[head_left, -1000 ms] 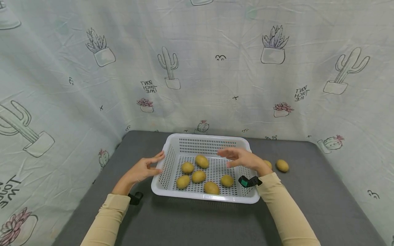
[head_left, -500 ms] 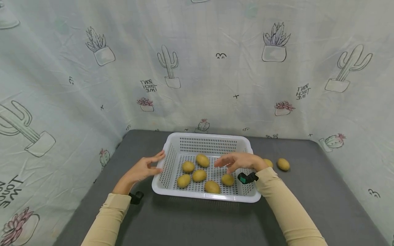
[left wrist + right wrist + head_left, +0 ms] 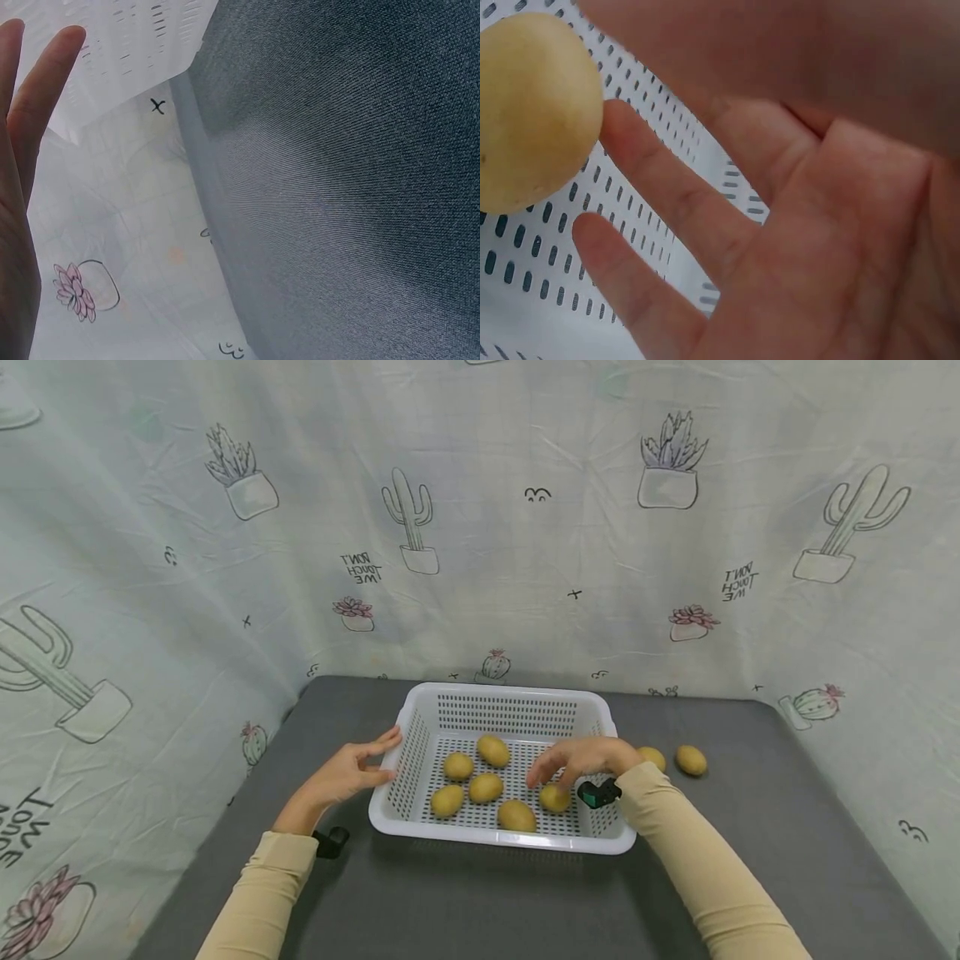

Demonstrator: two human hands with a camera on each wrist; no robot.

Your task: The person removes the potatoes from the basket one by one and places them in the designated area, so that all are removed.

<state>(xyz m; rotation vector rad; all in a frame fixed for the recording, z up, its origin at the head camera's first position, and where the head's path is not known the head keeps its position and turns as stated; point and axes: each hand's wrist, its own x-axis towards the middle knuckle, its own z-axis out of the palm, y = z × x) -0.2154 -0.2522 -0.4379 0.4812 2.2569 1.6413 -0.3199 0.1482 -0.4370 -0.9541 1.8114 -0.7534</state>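
A white perforated plastic basket (image 3: 517,842) stands on the grey table with several yellow potatoes inside. At its left rim is my left hand (image 3: 341,775), fingers stretched out and touching or very near the edge. In the left wrist view, two fingers of that hand show beside the basket wall (image 3: 142,45). Inside the basket's right half, my right hand (image 3: 581,758) reaches down over a potato (image 3: 555,798). The right wrist view has this potato (image 3: 536,112) by the fingertips, the fingers (image 3: 667,195) fairly straight and not wrapped round it. Part of the thumb side is blurred.
Other potatoes lie in the basket, among them one at the front (image 3: 517,816) and one at the back (image 3: 492,750). Outside its right side, one potato (image 3: 691,760) rests on the table (image 3: 450,902) and another (image 3: 652,757) is partly hidden. A patterned curtain (image 3: 480,527) hangs behind.
My right hand has come down lower into the basket, over the potato on the right, its fingers bending downward. The left hand stays at the left rim.
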